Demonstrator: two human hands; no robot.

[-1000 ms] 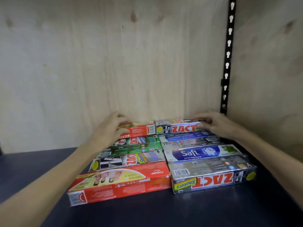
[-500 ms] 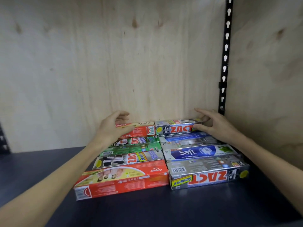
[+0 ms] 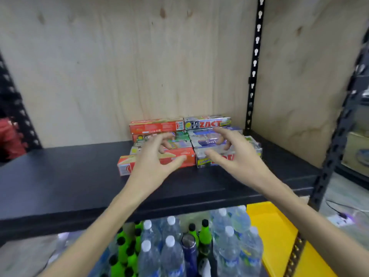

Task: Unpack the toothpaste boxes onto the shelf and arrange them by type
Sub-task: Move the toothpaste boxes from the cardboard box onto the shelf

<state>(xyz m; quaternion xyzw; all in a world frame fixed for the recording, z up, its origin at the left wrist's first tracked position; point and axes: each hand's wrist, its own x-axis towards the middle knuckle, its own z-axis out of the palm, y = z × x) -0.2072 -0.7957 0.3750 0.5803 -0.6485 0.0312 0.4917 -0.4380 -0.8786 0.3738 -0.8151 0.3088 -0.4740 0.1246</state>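
Several toothpaste boxes lie flat in two columns on the dark shelf (image 3: 60,176) near the back right corner. The left column has a red box at the back (image 3: 155,125) and a red box at the front (image 3: 179,159), with green and silver ones between. The right column has a silver ZACT box at the back (image 3: 207,123), a blue Safi box (image 3: 205,141) and a silver ZACT box at the front (image 3: 229,154). My left hand (image 3: 153,160) hovers over the left column, fingers loosely curled, holding nothing. Spread over the right column, my right hand (image 3: 229,154) is empty too.
Plywood panels close the back and right side, with a black slotted upright (image 3: 254,62) in the corner. Below the shelf stand several water bottles (image 3: 171,254) and green bottles (image 3: 123,250), beside a yellow bin (image 3: 279,236). A black rack post (image 3: 331,148) stands at the front right.
Both hands have let go of the back boxes and pulled back toward me over the front boxes. The camera has drawn back and tilted down, showing the shelf edge and bottles below.
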